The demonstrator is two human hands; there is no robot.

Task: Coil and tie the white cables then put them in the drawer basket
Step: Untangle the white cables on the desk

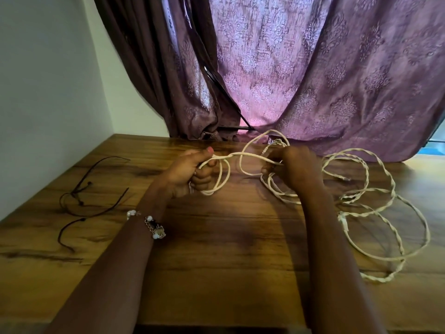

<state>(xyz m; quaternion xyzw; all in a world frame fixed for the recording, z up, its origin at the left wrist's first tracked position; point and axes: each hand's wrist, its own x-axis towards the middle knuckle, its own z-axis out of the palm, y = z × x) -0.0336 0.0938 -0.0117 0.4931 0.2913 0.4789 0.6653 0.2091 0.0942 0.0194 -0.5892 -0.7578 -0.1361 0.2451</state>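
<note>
A white cable [243, 155] stretches between my two hands above the wooden table [216, 237]. My left hand [192, 172] grips a small coil of it, loops hanging below the fist. My right hand [293, 165] pinches the cable a little to the right, with more loops rising behind it. A long twisted white cable [375, 210] sprawls in loose loops over the right part of the table. No drawer basket is in view.
A thin dark cord [81, 203] lies in loose curves on the table's left side. Purple patterned curtains [313, 80] hang behind the table and drape onto its back edge. A white wall [48, 92] closes off the left.
</note>
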